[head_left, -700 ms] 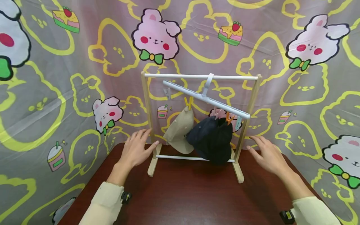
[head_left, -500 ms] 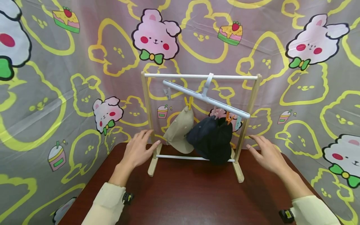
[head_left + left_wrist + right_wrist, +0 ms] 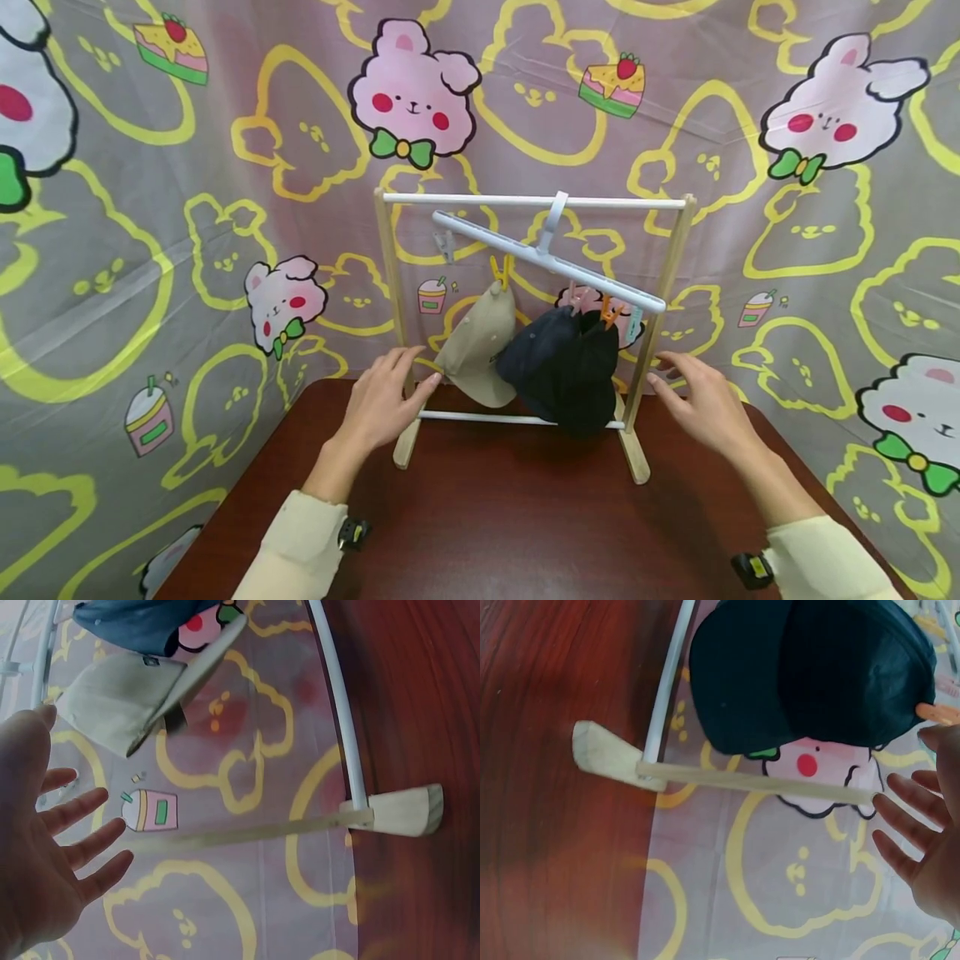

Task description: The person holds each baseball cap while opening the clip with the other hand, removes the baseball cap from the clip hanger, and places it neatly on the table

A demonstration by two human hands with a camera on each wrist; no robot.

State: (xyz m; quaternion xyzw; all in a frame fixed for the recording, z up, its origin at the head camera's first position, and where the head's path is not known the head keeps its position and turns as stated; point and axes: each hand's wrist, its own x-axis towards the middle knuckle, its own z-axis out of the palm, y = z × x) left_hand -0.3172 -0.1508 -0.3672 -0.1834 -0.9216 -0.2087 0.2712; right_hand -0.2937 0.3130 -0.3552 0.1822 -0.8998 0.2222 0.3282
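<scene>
A small drying rack [image 3: 681,250] with wooden posts and white bars carries a pale blue clip hanger [image 3: 487,237], tilted down to the right. From it hang a beige cap [image 3: 480,350] on a yellow clip [image 3: 501,272], a navy cap [image 3: 532,354] near a pink clip, and a black cap [image 3: 588,387] by an orange clip [image 3: 611,311]. My left hand [image 3: 384,398], fingers spread and holding nothing, is beside the left post. Near the right post is my right hand [image 3: 701,404], likewise holding nothing. Whether either hand touches its post I cannot tell.
The rack's wooden feet [image 3: 636,457] stand on a dark red-brown table [image 3: 517,525]. Right behind it hangs a patterned cloth [image 3: 525,75], which also closes off both sides. A grey clip [image 3: 444,246] and a light blue clip [image 3: 634,323] hold nothing visible.
Both hands have moved inward toward the rack posts, the left one to the right and the right one to the left. The hanger and caps hang as before.
</scene>
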